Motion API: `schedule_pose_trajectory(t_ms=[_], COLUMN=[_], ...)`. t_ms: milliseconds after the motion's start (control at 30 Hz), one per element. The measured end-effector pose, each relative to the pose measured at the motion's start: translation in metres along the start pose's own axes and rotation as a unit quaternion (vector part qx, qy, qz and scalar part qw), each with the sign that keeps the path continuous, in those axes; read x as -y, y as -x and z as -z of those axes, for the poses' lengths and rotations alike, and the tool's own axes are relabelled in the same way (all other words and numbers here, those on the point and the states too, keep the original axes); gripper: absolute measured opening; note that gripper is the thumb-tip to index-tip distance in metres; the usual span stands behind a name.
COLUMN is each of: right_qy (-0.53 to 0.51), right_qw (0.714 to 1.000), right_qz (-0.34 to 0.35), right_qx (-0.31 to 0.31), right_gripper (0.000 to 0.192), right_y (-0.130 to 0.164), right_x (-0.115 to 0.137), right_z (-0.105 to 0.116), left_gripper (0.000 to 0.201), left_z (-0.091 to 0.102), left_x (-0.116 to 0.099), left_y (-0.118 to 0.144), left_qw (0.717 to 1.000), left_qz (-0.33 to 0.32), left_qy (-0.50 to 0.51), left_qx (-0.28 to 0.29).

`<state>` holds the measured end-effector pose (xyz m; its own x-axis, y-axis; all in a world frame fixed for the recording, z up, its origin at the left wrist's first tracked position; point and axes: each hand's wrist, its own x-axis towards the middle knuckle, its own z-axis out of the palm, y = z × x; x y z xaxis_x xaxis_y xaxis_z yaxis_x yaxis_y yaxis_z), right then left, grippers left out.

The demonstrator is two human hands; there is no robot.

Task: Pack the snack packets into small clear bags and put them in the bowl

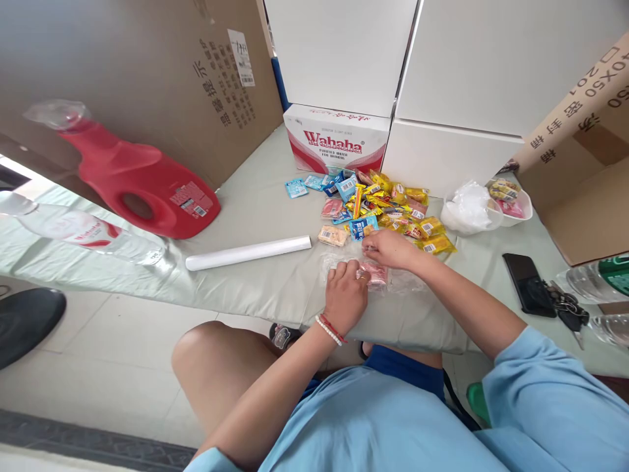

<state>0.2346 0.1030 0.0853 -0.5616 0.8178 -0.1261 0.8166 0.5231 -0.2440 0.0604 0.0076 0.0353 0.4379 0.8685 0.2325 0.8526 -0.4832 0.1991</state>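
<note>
Both hands work a clear plastic bag [366, 275] lying on the tabletop [255, 216]: the left hand [346, 295] pinches its near edge with fingers together, the right hand [388, 249] presses its far side, grip unclear. Pink packets show inside. The snack pile [383, 206] lies just beyond. Filling seems underway; next probably calls for holding the mouth open.

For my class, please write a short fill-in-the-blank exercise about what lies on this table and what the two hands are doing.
1. Both the left hand and the right hand rest on a clear plastic ____ holding pink packets.
2. The big plastic detergent jug lying on its side is ____ in colour.
3. The white paper roll lies to the ____ of the hands.
4. The black smartphone lies beside a bunch of ____.

Missing words: bag; red; left; keys
</note>
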Motion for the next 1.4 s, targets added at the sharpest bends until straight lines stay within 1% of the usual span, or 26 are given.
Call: schedule_pose_trajectory(t_ms=[100, 200, 233, 300, 367, 400, 433, 467, 533, 567, 600, 633, 667, 733, 767, 833, 867, 933, 1033, 1100, 1133, 1167, 1233, 1333, 1400], right_qy=[0.019, 0.009, 0.004, -0.004, -0.004, -0.001, 0.002, 0.006, 0.011, 0.014, 0.018, 0.021, 0.022, 0.017, 0.007, -0.024, -0.042, -0.07, -0.08, -0.082, -0.085, -0.091, -0.11, -0.166, -0.227], right_qw=[0.999, 0.999, 0.999, 0.996, 0.995, 0.995, 0.995, 0.995, 0.994, 0.994, 0.994, 0.995, 0.995, 0.995, 0.995, 0.995, 0.995, 0.993, 0.992, 0.992, 0.992, 0.991, 0.986, 0.97, 0.954], right_qz=[-0.029, -0.023, -0.019, -0.019, -0.017, -0.016, -0.017, -0.019, -0.023, -0.023, -0.02, -0.017, -0.014, -0.008, -0.007, -0.006, -0.004, 0.004, 0.017, 0.015, 0.013, 0.011, 0.017, 0.064, 0.089], right_qx=[-0.021, -0.037, -0.051, -0.083, -0.098, -0.099, -0.099, -0.099, -0.102, -0.102, -0.102, -0.101, -0.1, -0.098, -0.096, -0.094, -0.094, -0.096, -0.095, -0.093, -0.094, -0.098, -0.121, -0.165, -0.177], right_gripper=[0.024, 0.03, 0.032, 0.037, 0.042, 0.043, 0.045, 0.045, 0.046, 0.046, 0.046, 0.046, 0.046, 0.045, 0.045, 0.044, 0.044, 0.044, 0.046, 0.047, 0.046, 0.045, 0.043, 0.034, 0.027], right_y=[0.024, 0.044, 0.05, 0.059, 0.065, 0.068, 0.07, 0.072, 0.073, 0.074, 0.074, 0.073, 0.073, 0.072, 0.072, 0.073, 0.073, 0.074, 0.076, 0.077, 0.078, 0.079, 0.083, 0.094, 0.102], right_x=[0.022, 0.042, 0.046, 0.051, 0.054, 0.055, 0.056, 0.056, 0.058, 0.059, 0.06, 0.06, 0.06, 0.059, 0.057, 0.054, 0.052, 0.049, 0.048, 0.05, 0.051, 0.052, 0.054, 0.049, 0.039], right_z=[-0.011, -0.034, -0.043, -0.059, -0.071, -0.075, -0.078, -0.08, -0.083, -0.083, -0.083, -0.084, -0.084, -0.084, -0.085, -0.085, -0.085, -0.085, -0.085, -0.085, -0.085, -0.086, -0.087, -0.089, -0.089], left_gripper=[0.024, 0.024, 0.025, 0.027, 0.029, 0.028, 0.026, 0.024, 0.027, 0.03, 0.034, 0.036, 0.037, 0.037, 0.037, 0.034, 0.03, 0.02, 0.013, 0.007, 0.004, 0.004, 0.015, 0.033, 0.04], left_z=[-0.001, -0.006, -0.008, -0.012, -0.015, -0.016, -0.016, -0.016, -0.016, -0.016, -0.016, -0.017, -0.018, -0.02, -0.021, -0.021, -0.019, -0.013, -0.002, 0.002, 0.003, 0.003, 0.001, -0.002, -0.004], left_x=[0.0, 0.006, 0.01, 0.021, 0.035, 0.043, 0.051, 0.059, 0.073, 0.079, 0.084, 0.087, 0.089, 0.089, 0.087, 0.083, 0.08, 0.073, 0.056, 0.04, 0.031, 0.021, 0.004, -0.012, -0.017], left_y=[0.001, 0.004, 0.007, 0.014, 0.022, 0.026, 0.029, 0.03, 0.025, 0.02, 0.014, 0.008, 0.002, -0.007, -0.008, -0.006, -0.003, 0.002, 0.0, -0.007, -0.01, -0.014, -0.017, -0.011, -0.002], left_qw=[1.0, 0.998, 0.996, 0.986, 0.961, 0.942, 0.922, 0.899, 0.855, 0.843, 0.843, 0.852, 0.868, 0.9, 0.912, 0.925, 0.927, 0.92, 0.896, 0.892, 0.896, 0.903, 0.929, 0.975, 0.992], left_qz=[0.012, 0.033, 0.038, 0.041, 0.06, 0.093, 0.142, 0.203, 0.314, 0.347, 0.361, 0.361, 0.353, 0.33, 0.318, 0.294, 0.282, 0.264, 0.255, 0.253, 0.246, 0.233, 0.183, 0.081, 0.031], left_qy=[0.014, 0.056, 0.082, 0.164, 0.271, 0.318, 0.353, 0.374, 0.378, 0.368, 0.353, 0.334, 0.311, 0.266, 0.25, 0.237, 0.245, 0.288, 0.363, 0.373, 0.368, 0.359, 0.321, 0.207, 0.122], left_qx=[0.015, 0.027, 0.027, 0.012, -0.022, -0.046, -0.073, -0.103, -0.164, -0.183, -0.189, -0.179, -0.158, -0.098, -0.072, -0.037, -0.027, -0.019, -0.035, -0.045, -0.043, -0.038, -0.029, -0.027, -0.017])
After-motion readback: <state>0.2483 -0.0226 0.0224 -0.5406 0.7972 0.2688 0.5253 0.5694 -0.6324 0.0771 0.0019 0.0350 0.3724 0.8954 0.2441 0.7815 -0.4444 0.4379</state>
